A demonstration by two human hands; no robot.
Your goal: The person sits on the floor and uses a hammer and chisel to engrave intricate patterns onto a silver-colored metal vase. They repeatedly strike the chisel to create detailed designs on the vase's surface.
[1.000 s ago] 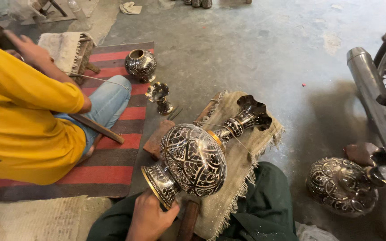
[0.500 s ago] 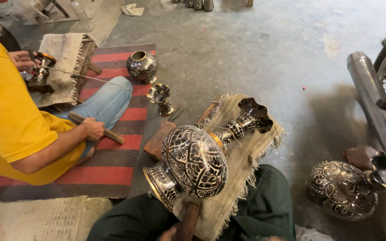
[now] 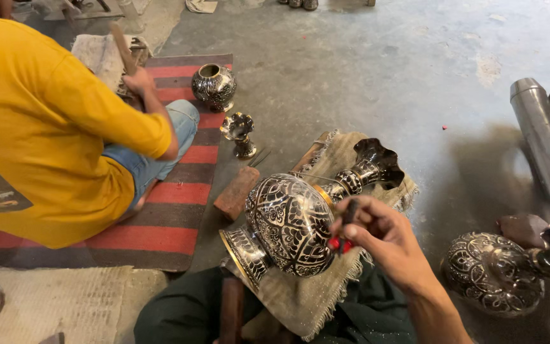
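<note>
**Engraved vase on its side, right hand poised over it with a small tool**

The large engraved metal vase (image 3: 291, 223) lies on its side on a frayed burlap cloth (image 3: 326, 293), its flared base toward the wearer and its fluted mouth pointing away. The right hand (image 3: 383, 239) hovers over the vase's belly on the neck side, fingers pinched shut around a thin dark tool (image 3: 346, 220) with a red part low in the grip; the tool's tip sits at or just off the metal, and contact cannot be told. The left hand is out of the picture.

Just beyond the vase's base, on the bare floor, lies a reddish wooden block (image 3: 237, 191). Farther out from the vase on that side stand a small fluted metal stand (image 3: 240, 134) and a round engraved pot (image 3: 214, 86), the pot on a red-striped rug (image 3: 179, 210). A co-worker in a yellow shirt (image 3: 52, 134) sits on that rug, a hand (image 3: 138, 83) raised with a wooden handle (image 3: 122, 48). On the other side of the vase, well apart, rests a second engraved vessel (image 3: 488, 274), near a motorbike's exhaust pipe (image 3: 542, 146).
</note>
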